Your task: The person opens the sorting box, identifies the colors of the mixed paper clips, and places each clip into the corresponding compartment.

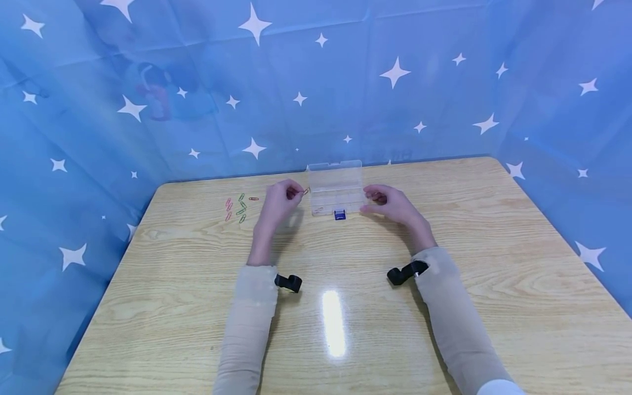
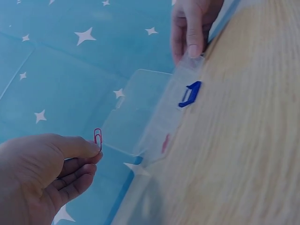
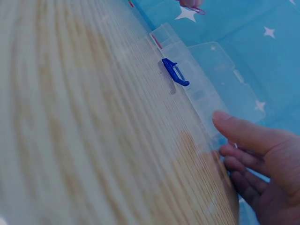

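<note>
Between thumb and forefinger, my left hand pinches a red paper clip, held up off the left end of a clear plastic box. The box has compartments; its lid is raised at the back, and a blue latch sticks out at the front. A reddish clip shows through the wall of the left-end compartment. At the other end of the box, my right hand grips the side, its thumb at the front corner and its fingers curled behind.
Left of my left hand, pink paper clips and green paper clips lie in loose columns on the wooden table. A single red clip lies beside them. A blue star-patterned cloth hangs right behind the box.
</note>
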{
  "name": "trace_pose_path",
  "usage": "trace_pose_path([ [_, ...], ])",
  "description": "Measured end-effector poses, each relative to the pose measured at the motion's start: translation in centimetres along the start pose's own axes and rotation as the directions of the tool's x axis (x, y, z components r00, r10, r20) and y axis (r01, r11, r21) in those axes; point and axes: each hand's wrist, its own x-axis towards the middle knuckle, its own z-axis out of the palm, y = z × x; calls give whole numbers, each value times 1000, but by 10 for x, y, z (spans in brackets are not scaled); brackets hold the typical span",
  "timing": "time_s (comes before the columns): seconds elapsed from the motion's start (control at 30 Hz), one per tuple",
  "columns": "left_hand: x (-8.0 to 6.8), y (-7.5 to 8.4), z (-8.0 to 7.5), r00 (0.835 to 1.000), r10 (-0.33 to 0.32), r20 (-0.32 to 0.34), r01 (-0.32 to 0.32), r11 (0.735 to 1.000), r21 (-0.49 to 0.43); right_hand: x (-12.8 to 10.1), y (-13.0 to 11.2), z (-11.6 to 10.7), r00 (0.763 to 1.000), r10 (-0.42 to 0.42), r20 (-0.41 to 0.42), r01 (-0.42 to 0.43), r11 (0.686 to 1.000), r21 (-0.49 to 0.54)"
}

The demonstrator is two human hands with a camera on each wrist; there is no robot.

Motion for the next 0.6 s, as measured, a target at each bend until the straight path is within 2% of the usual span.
trace_pose_path([
  [0.6,2,-1,29,994,-11,105,5,998,59,0,2,1,1000,-2,-5,2,1000,7],
])
